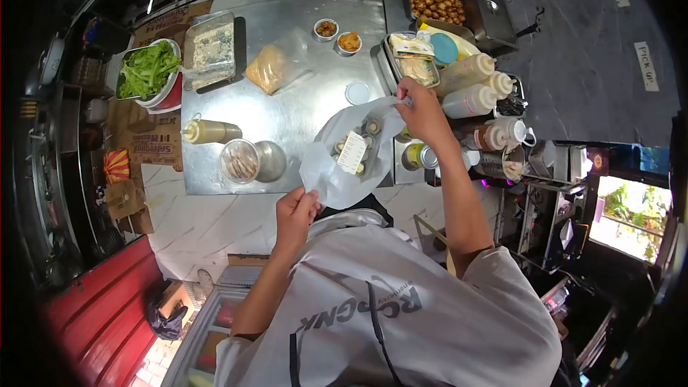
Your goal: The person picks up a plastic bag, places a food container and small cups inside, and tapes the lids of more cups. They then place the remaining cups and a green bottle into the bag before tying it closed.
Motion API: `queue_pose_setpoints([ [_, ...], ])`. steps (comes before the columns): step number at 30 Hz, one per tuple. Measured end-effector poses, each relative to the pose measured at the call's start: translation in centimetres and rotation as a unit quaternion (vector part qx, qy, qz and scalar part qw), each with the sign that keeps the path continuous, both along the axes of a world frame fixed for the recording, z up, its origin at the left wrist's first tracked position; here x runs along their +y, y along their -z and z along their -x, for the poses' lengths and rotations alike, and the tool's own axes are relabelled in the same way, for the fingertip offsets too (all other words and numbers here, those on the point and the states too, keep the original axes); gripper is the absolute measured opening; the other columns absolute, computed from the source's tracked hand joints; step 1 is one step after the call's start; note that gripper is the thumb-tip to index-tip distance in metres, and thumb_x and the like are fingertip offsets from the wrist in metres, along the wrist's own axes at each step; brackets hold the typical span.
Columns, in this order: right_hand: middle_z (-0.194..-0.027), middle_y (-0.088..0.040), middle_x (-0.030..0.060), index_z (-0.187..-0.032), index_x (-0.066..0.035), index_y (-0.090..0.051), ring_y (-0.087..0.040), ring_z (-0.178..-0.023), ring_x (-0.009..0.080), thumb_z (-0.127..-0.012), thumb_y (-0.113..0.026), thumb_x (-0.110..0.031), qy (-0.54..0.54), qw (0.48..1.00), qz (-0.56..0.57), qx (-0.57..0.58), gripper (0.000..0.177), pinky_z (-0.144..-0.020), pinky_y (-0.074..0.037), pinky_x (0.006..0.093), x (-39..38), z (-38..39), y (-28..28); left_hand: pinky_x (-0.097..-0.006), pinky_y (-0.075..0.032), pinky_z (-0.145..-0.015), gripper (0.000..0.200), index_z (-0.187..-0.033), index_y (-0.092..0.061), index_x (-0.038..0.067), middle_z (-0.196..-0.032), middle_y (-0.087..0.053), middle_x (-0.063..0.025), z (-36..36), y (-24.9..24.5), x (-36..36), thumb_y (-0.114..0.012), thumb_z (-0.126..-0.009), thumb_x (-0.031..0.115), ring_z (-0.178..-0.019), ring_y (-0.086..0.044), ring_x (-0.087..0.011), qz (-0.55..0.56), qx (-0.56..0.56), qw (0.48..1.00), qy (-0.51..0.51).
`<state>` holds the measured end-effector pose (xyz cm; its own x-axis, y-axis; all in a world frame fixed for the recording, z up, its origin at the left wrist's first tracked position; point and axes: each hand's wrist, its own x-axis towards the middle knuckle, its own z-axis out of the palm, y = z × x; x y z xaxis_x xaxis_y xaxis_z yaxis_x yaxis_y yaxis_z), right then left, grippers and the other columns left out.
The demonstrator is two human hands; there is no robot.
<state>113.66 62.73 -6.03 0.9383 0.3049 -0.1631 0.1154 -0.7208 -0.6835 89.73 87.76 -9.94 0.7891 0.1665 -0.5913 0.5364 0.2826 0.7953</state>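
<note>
A white translucent plastic bag hangs stretched between my hands at the front edge of the steel table. My left hand pinches its near left rim, and my right hand grips its far right rim. Through the bag's mouth I see a printed paper slip lying over several small round lidded containers, whose contents I cannot make out. Left of the bag stand a steel bowl of pale strips and a squeeze bottle lying on its side.
The steel table also bears a bag of orange-brown food, two small filled cups and a tray of pale crumbs. Squeeze bottles crowd the right side near my right forearm. A lettuce bowl stands at the far left.
</note>
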Motion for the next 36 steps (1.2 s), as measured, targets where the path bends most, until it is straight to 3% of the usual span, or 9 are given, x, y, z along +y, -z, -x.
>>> queue_pose_setpoints([
  [2,-0.094,-0.07,0.0193,-0.1,-0.004,-0.06,-0.069,-0.094,0.0407,-0.088,-0.072,-0.006,0.014,0.998,-0.021,-0.052,0.018,-0.079,-0.052,0.0467,0.4,0.2,0.2,-0.0302,-0.042,-0.067,0.014,-0.097,-0.066,0.003,-0.081,-0.063,-0.0051,0.2,-0.4,-0.1,-0.068,-0.096,0.017,-0.076,-0.056,-0.0145,-0.151,-0.065,0.986,0.008],
  [6,-0.092,-0.07,0.0183,-0.105,-0.006,-0.063,-0.07,-0.094,0.0395,-0.091,-0.074,-0.01,0.009,0.99,-0.102,-0.095,0.018,-0.079,-0.053,0.0467,0.3,-0.2,-0.3,-0.0424,-0.042,-0.104,0.036,-0.117,-0.064,0.005,-0.096,-0.068,-0.0116,-4.3,-6.4,-2.6,-0.074,-0.083,0.01,-0.108,-0.061,-0.0219,-0.542,-0.267,0.796,0.047],
  [10,-0.091,-0.071,0.0188,-0.11,-0.008,-0.066,-0.07,-0.093,0.0377,-0.093,-0.075,-0.015,-0.001,0.991,-0.102,-0.088,0.022,-0.081,-0.053,0.0469,0.5,-1.8,0.0,-0.0505,-0.027,-0.124,0.059,-0.125,-0.069,0.011,-0.106,-0.071,-0.0139,-8.0,-6.7,-2.6,-0.078,-0.067,0.006,-0.114,-0.065,-0.0264,-0.528,-0.324,0.73,0.288],
  [14,-0.089,-0.07,0.0141,-0.112,-0.007,-0.069,-0.067,-0.082,0.027,-0.092,-0.078,-0.016,-0.002,0.992,-0.027,-0.121,0.023,-0.076,-0.052,0.0376,1.0,-4.7,0.5,-0.0489,-0.038,-0.117,0.049,-0.107,-0.075,0.016,-0.09,-0.071,-0.005,-6.2,-7.8,-1.7,-0.081,-0.06,0.004,-0.097,-0.068,-0.0268,-0.412,-0.321,0.741,0.423],
  [19,-0.079,-0.062,0.0008,-0.11,-0.005,-0.072,-0.054,-0.074,0.008,-0.086,-0.082,-0.015,-0.011,0.987,-0.134,-0.085,0.028,-0.069,-0.047,0.0268,1.6,-5.0,-1.7,-0.0451,-0.042,-0.09,0.038,-0.085,-0.074,0.013,-0.074,-0.062,0.0023,-4.3,-12.5,-0.9,-0.076,-0.047,0.008,-0.082,-0.065,-0.0175,-0.496,-0.365,0.706,0.349],
  [22,-0.079,-0.063,0.011,-0.112,-0.012,-0.072,-0.067,-0.077,0.0277,-0.084,-0.082,-0.018,-0.011,0.997,-0.081,0.012,0.03,-0.073,-0.052,0.0386,1.5,-3.5,-7.4,-0.0421,-0.042,-0.09,0.032,-0.085,-0.072,0.013,-0.08,-0.065,0.0032,-4.1,-15.1,-0.1,-0.079,-0.054,0.01,-0.085,-0.064,-0.0163,-0.519,-0.325,0.708,0.351],
  [29,-0.101,-0.07,0.0135,-0.111,-0.005,-0.073,-0.069,-0.094,0.0327,-0.084,-0.082,-0.015,-0.097,0.975,-0.081,-0.184,0.03,-0.083,-0.056,0.0406,0.8,0.1,-8.4,-0.0395,-0.043,-0.085,0.02,-0.078,-0.069,0.012,-0.076,-0.062,0.002,-4.1,-15.0,1.1,-0.077,-0.064,-0.001,-0.083,-0.065,-0.018,-0.575,-0.331,0.686,0.298],
  [32,-0.109,-0.069,0.0131,-0.11,-0.004,-0.073,-0.067,-0.102,0.0347,-0.087,-0.079,-0.012,-0.21,0.955,-0.175,-0.118,0.025,-0.087,-0.055,0.0409,1.4,2.4,-12.5,-0.0412,-0.043,-0.083,0.017,-0.074,-0.065,0.01,-0.073,-0.061,0.0035,-4.2,-14.1,1.4,-0.079,-0.073,0.0,-0.082,-0.064,-0.018,-0.568,-0.333,0.689,0.302],
  [36,-0.11,-0.07,0.0173,-0.1,-0.001,-0.07,-0.068,-0.102,0.0365,-0.087,-0.068,-0.005,-0.454,0.88,-0.141,0.009,0.013,-0.086,-0.056,0.0409,7.3,5.6,-3.5,-0.0435,-0.046,-0.089,0.02,-0.086,-0.069,0.01,-0.094,-0.065,-0.0044,-2.6,-12.9,1.4,-0.076,-0.071,-0.002,-0.095,-0.064,-0.022,-0.534,-0.35,0.716,0.285],
])
